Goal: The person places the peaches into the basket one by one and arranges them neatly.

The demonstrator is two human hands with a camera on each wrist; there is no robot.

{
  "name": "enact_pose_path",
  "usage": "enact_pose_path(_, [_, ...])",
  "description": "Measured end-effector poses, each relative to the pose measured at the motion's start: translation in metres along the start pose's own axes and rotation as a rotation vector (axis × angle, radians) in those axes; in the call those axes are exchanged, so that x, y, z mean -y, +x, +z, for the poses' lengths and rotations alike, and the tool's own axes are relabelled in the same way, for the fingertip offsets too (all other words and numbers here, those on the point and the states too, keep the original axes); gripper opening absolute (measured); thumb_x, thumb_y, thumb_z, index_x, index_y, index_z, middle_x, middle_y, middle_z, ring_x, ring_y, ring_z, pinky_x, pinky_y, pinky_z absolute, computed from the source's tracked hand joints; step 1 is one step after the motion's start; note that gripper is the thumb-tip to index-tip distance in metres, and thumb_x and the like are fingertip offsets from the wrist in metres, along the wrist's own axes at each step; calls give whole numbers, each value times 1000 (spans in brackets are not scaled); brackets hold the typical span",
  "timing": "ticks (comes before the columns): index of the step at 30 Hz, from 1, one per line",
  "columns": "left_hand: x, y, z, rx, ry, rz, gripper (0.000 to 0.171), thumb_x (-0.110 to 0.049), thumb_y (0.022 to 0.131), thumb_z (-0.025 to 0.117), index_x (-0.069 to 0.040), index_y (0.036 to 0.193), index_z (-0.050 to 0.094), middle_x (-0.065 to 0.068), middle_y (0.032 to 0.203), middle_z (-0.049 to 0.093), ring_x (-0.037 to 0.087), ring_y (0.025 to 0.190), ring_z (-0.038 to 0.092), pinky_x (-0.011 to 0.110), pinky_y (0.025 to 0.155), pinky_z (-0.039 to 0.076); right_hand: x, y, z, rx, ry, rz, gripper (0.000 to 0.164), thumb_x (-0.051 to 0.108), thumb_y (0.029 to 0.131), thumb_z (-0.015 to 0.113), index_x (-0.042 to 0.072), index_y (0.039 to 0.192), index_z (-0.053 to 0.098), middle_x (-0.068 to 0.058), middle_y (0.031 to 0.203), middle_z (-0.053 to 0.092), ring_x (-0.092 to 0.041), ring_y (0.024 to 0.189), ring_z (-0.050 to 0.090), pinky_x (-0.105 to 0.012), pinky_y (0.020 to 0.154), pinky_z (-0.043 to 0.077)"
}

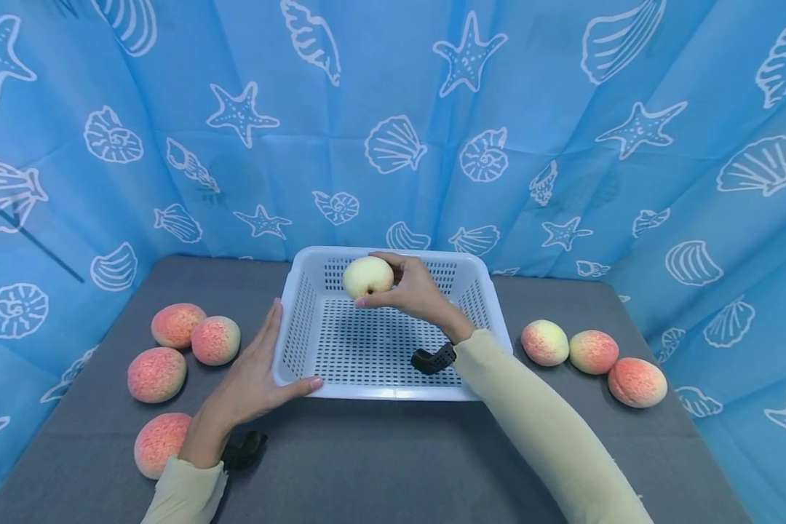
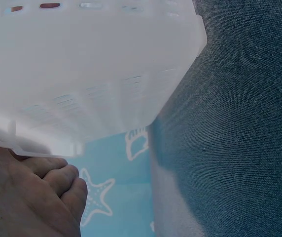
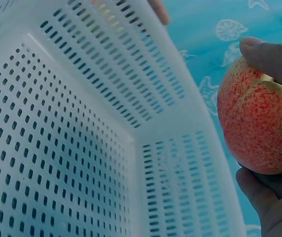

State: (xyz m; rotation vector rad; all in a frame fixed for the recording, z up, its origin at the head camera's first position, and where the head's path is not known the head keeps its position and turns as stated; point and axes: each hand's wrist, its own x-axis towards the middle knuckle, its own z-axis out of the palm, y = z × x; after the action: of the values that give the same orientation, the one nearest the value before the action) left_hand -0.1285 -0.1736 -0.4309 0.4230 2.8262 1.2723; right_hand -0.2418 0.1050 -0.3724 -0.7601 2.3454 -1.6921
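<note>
A white plastic basket (image 1: 396, 391) with slotted walls and floor stands at the back middle of the table. My right hand (image 1: 418, 291) grips a peach (image 1: 365, 275) between thumb and fingers, above the rear left part of the basket. Pale yellow skin faces the head camera, while the right wrist view shows the same peach's red-speckled side (image 3: 262, 123). At the basket's front left corner lies my left hand (image 1: 252, 382), its fingers extended along the outer left wall and its thumb on the front rim. In the left wrist view, those fingers (image 2: 62, 180) are beside the rim.
On the left of the grey table (image 1: 367, 466) lie several peaches, one a front peach (image 1: 160, 444) partly behind my left wrist. Three more peaches, including a red-orange one (image 1: 637, 382), form a row right of the basket. A blue seashell-patterned curtain (image 1: 393, 196) hangs behind.
</note>
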Motion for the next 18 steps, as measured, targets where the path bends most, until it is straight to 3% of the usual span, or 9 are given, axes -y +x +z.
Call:
enact_pose_path(9, [-1, -1, -2, 12, 14, -16, 132, -53, 78, 85, -33, 160, -17, 12, 170, -5, 49, 143, 31, 73, 104, 32, -9, 24, 25, 67, -38, 14, 64, 18, 76, 92, 10, 133, 65, -3, 117, 69, -21, 96, 67, -37, 79, 56])
enact_pose_path(18, [-2, 0, 0, 5, -3, -12, 132, -52, 77, 86, -33, 161, -15, 12, 169, -1, 46, 137, 42, 68, 101, 40, -19, 39, 43, 125, -134, 87, 73, 24, 73, 94, 8, 137, 63, -3, 115, 69, -19, 94, 65, -33, 79, 55])
